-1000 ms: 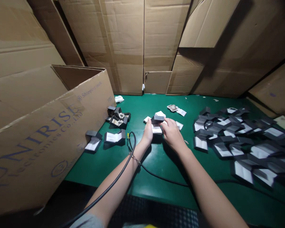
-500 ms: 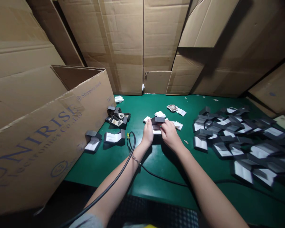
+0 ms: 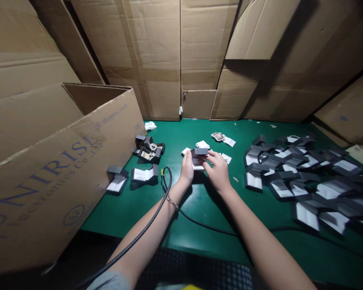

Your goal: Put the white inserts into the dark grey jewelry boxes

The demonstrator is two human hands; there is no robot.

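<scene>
A small black hinged box (image 3: pixel 200 152) with a white inside is held up off the middle of the green table, its lid raised. My left hand (image 3: pixel 186 169) grips the box's left side, thumb along the edge. On the right side, my right hand (image 3: pixel 218 171) also grips it, with thumb at the white inside and fingers at the lid's edge. Just behind the box lie white paper pieces (image 3: pixel 202 144). To the left, two similar open boxes (image 3: pixel 144 175) with white insides rest near several boxes with metal-looking contents (image 3: pixel 151 152).
Many open black boxes (image 3: pixel 255 181) crowd the right of the table. A large carton (image 3: pixel 97 161) stands at the left, and cardboard sheets (image 3: pixel 157 60) wall the back. A black cable (image 3: pixel 145 231) crosses over my left forearm. Crumpled packets (image 3: pixel 219 137) lie behind.
My right hand has shifted its hold: its fingers, bunched at the box's front before, are now spread along its right side. My left hand keeps its grip. The view has shifted slightly.
</scene>
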